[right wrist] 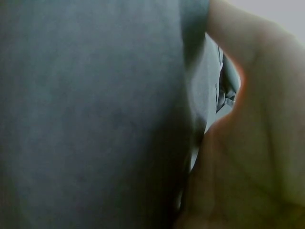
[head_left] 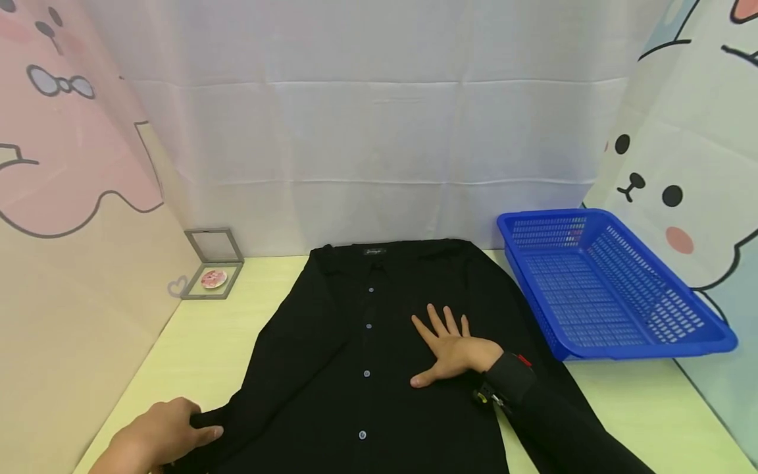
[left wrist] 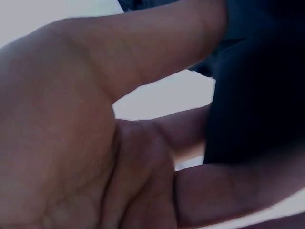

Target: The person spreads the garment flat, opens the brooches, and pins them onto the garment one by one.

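Observation:
A black button-up shirt (head_left: pixel 331 316) lies spread front side up, its collar end toward the back wall and light buttons down its middle. At the lower left, my left hand (head_left: pixel 160 431) pinches the edge of its sleeve between thumb and fingers. The left wrist view shows the dark cloth (left wrist: pixel 257 100) between the thumb and fingers of that hand (left wrist: pixel 57 124). With fingers spread, my right hand (head_left: pixel 453 355) rests on the shirt front, right of the buttons. In the right wrist view the shirt cloth (right wrist: pixel 95 105) fills the left side beside the palm (right wrist: pixel 257 157). The shirt's lower hem is out of view.
On the right stands a blue perforated plastic basket (head_left: pixel 592 296), its near corner close to the shirt's right sleeve. Pale yellow tabletop (head_left: pixel 254 283) shows around the shirt. A white curtain (head_left: pixel 367 145) hangs behind, with cartoon-printed sheets (head_left: pixel 77 145) at both sides.

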{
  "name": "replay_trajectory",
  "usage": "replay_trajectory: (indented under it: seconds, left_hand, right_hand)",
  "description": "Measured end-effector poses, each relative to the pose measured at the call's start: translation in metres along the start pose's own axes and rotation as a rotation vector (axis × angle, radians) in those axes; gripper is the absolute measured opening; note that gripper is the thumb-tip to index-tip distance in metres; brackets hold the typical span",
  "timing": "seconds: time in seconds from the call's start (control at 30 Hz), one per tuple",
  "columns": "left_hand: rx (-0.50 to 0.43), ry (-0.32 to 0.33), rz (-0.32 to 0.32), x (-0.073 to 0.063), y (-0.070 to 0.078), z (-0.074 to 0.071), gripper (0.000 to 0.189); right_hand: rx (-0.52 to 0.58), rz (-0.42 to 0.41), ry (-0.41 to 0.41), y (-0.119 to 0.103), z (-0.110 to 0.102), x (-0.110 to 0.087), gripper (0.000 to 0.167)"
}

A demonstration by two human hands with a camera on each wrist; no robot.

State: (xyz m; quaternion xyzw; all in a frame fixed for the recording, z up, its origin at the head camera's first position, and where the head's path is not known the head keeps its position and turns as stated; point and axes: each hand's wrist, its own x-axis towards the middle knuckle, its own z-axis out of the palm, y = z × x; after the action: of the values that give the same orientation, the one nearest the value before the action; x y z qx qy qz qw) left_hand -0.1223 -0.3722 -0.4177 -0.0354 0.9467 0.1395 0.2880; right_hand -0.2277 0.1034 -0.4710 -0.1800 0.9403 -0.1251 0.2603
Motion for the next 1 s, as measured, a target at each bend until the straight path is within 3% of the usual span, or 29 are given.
replay_trajectory:
  seconds: [0.07, 0.23, 0.37, 0.5, 0.6, 0.7, 0.83, 1.0]
  left_hand:
    - [0.014, -0.004, -0.007, -0.008, 0.013, -0.003, 0.069]
    - [0.074, 0.02, 0.059, -0.024, 0.046, 0.0, 0.034]
    - [-0.001, -0.022, 0.147, -0.022, 0.06, 0.005, 0.03]
    - [-0.138, -0.057, 0.261, -0.003, 0.058, 0.003, 0.028]
    - [-0.141, 0.029, 0.305, 0.018, 0.053, -0.001, 0.025]
    - [-0.096, 0.158, 0.303, 0.04, 0.049, -0.006, 0.019]
    - [-0.061, 0.248, 0.29, 0.066, 0.051, -0.01, 0.017]
    - [-0.018, 0.22, 0.243, 0.091, 0.063, -0.012, 0.025]
  right_hand:
    - [0.008, -0.008, 0.005, 0.001, 0.001, 0.001, 0.126]
    - [0.018, -0.017, 0.004, 0.005, 0.004, 0.004, 0.129]
    - [0.023, -0.027, 0.002, 0.008, 0.005, 0.006, 0.129]
    - [0.015, -0.013, -0.008, 0.008, 0.005, 0.006, 0.129]
    - [0.003, 0.002, -0.015, 0.007, 0.005, 0.005, 0.128]
    - [0.003, 0.003, -0.016, 0.005, 0.003, 0.004, 0.127]
    - [0.0, -0.001, -0.001, 0.003, 0.001, 0.002, 0.125]
    - [-0.002, 0.001, 0.001, 0.0, 0.0, 0.001, 0.125]
